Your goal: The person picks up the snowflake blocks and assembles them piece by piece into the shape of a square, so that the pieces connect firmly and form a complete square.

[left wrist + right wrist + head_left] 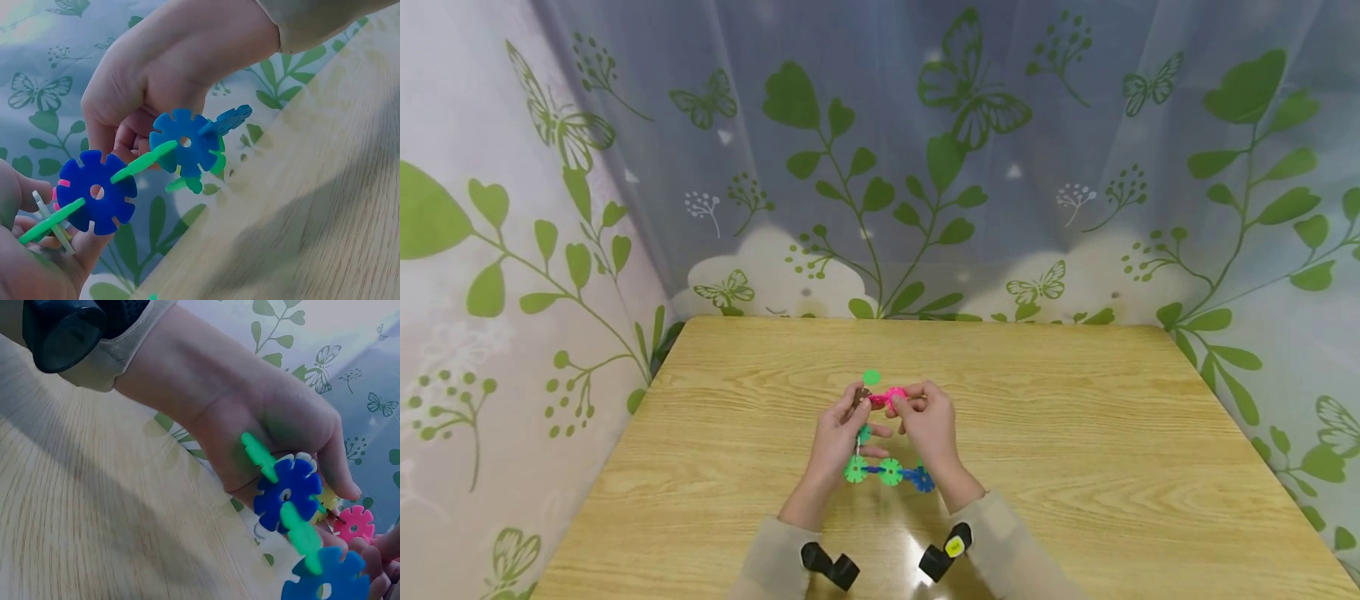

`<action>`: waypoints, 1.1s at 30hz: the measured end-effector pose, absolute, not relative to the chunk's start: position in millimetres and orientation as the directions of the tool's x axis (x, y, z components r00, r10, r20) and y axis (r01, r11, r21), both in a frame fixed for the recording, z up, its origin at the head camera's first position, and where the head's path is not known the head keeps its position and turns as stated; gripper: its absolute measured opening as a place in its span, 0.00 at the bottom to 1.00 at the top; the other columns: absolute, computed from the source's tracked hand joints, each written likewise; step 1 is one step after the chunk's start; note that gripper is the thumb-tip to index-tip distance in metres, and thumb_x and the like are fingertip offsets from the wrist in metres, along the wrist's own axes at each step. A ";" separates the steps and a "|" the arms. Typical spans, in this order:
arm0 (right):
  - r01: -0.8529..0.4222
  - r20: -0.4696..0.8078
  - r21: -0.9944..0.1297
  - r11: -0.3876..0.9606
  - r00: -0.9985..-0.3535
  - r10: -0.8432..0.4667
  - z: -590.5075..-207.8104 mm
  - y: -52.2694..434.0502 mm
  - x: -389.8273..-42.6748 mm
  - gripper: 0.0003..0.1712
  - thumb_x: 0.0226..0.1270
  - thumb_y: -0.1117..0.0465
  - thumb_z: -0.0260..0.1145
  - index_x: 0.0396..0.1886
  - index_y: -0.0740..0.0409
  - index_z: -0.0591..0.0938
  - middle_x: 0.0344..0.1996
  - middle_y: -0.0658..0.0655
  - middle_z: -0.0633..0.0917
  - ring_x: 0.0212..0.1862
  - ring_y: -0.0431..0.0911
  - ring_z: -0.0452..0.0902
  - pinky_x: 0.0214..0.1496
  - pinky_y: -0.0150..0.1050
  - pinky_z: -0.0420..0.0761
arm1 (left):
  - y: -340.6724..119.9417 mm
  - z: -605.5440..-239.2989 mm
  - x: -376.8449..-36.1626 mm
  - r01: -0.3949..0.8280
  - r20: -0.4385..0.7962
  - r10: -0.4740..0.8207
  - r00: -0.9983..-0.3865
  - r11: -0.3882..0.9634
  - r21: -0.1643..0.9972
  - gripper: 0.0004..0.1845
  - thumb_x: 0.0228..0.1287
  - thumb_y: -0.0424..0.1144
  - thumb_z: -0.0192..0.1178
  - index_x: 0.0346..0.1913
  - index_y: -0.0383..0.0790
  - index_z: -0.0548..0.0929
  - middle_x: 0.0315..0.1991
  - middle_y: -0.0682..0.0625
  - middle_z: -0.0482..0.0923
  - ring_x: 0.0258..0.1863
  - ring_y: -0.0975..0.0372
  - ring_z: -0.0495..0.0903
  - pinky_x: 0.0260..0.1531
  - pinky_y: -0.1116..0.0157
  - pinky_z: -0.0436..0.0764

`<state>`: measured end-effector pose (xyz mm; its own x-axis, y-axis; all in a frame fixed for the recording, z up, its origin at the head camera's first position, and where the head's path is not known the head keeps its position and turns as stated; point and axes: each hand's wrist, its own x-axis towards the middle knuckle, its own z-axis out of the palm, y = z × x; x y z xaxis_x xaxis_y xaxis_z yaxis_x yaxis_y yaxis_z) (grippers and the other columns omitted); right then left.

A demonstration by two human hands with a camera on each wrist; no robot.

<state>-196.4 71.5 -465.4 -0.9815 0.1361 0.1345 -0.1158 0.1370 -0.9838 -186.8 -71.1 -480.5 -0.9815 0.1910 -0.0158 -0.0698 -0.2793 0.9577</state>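
Disc chain [889, 472] partly hidden behind both wrists; pink disc [354, 525] blurred; lower blue disc [331, 578] cut off at bottom edge.

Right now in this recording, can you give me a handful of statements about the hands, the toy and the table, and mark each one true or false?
1. Both hands hold one chain of snowflake-shaped plastic discs above the table. True.
2. The left hand lies flat on the table, away from the toy. False: it grips the chain, close beside the right hand.
3. A single green disc lies on the table just beyond the hands. True.
4. The pink disc is at the bottom of the chain, nearest the wrists. False: it is at the top, at the fingertips; green and blue discs hang near the wrists.
5. The table has a light wood grain. True.
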 end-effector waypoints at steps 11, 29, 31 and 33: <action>-0.109 0.127 -0.983 0.151 -0.985 0.114 -464.1 70.4 -195.9 0.05 0.61 0.71 0.64 0.34 0.71 0.77 0.22 0.62 0.84 0.16 0.44 0.75 0.13 0.27 0.72 | -72.9 -481.1 -186.9 -0.046 0.003 0.215 -0.977 -0.222 0.974 0.29 0.73 0.40 0.47 0.72 0.39 0.53 0.60 0.38 0.67 0.36 0.52 0.82 0.40 0.45 0.80; -0.160 0.158 -0.974 0.161 -0.987 -0.025 -461.4 78.2 -194.2 0.07 0.62 0.70 0.63 0.38 0.69 0.80 0.30 0.66 0.83 0.24 0.58 0.76 0.22 0.37 0.81 | -77.0 -482.3 -192.2 -0.072 -0.018 0.185 -0.983 -0.294 0.953 0.22 0.69 0.41 0.54 0.62 0.42 0.66 0.53 0.41 0.67 0.30 0.54 0.82 0.31 0.49 0.84; -0.177 0.178 -0.967 0.181 -0.984 -0.015 -462.9 78.6 -194.8 0.05 0.61 0.69 0.64 0.37 0.67 0.82 0.30 0.62 0.83 0.23 0.50 0.76 0.23 0.43 0.83 | -76.6 -482.7 -192.9 -0.085 -0.032 0.181 -0.983 -0.293 0.952 0.21 0.69 0.41 0.53 0.62 0.41 0.66 0.52 0.42 0.68 0.30 0.54 0.83 0.32 0.46 0.83; -0.189 0.192 -0.963 0.192 -0.981 -0.007 -465.5 79.3 -196.0 0.05 0.61 0.68 0.65 0.36 0.65 0.83 0.30 0.59 0.84 0.23 0.49 0.76 0.25 0.44 0.83 | -76.2 -482.7 -193.1 -0.093 -0.042 0.175 -0.984 -0.292 0.952 0.20 0.69 0.40 0.54 0.60 0.40 0.67 0.50 0.42 0.70 0.30 0.54 0.83 0.32 0.43 0.81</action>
<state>-196.0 79.3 -465.5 -0.9815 -0.0071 0.1915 -0.1893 0.1920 -0.9630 -193.1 -76.2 -482.7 -0.9836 0.1755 -0.0423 -0.0931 -0.2924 0.9518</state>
